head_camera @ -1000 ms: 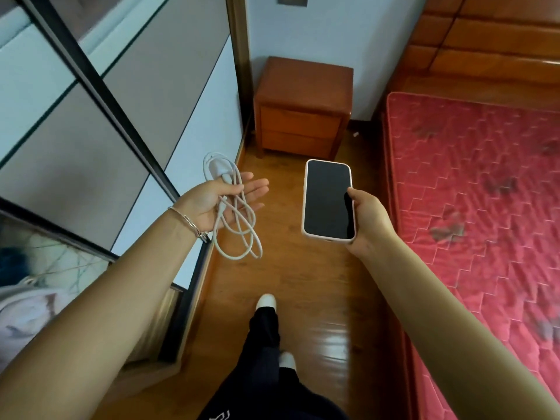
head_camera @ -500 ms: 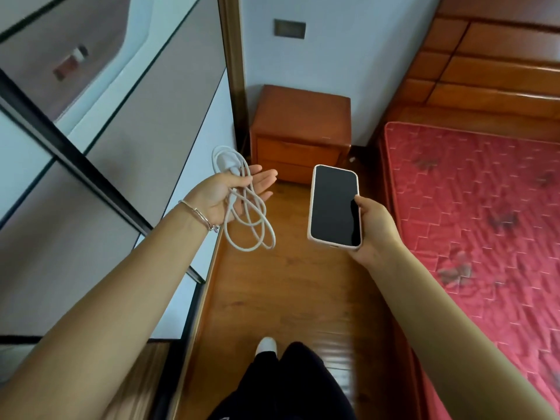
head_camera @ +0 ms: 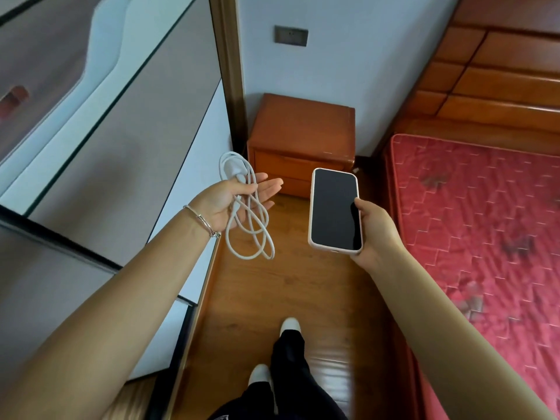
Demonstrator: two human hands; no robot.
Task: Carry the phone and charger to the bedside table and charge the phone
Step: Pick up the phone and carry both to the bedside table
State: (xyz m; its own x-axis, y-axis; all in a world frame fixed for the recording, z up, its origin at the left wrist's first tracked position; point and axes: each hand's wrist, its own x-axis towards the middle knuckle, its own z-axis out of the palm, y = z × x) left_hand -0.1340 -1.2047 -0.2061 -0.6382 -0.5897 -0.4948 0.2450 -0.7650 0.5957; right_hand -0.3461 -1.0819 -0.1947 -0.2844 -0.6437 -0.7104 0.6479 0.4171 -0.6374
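My left hand (head_camera: 225, 201) is palm up with a white charger (head_camera: 242, 207) in it; the plug lies across the fingers and the coiled cable hangs below the palm. My right hand (head_camera: 374, 228) grips a phone (head_camera: 335, 210) with a dark screen and a pale case, held upright and facing me. Ahead, between both hands, stands the wooden bedside table (head_camera: 303, 128) with drawers, against the wall. A grey wall socket (head_camera: 291, 35) sits above it.
A wardrobe with sliding glass doors (head_camera: 106, 131) runs along the left. A bed with a red quilted mattress (head_camera: 485, 222) and wooden headboard (head_camera: 500, 71) fills the right. A strip of wooden floor (head_camera: 272, 292) leads to the table; my legs and white shoes show below.
The bedside table has come closer and the wall socket has come into view as I walk forward. Both hands still hold the charger and the phone in the same way.
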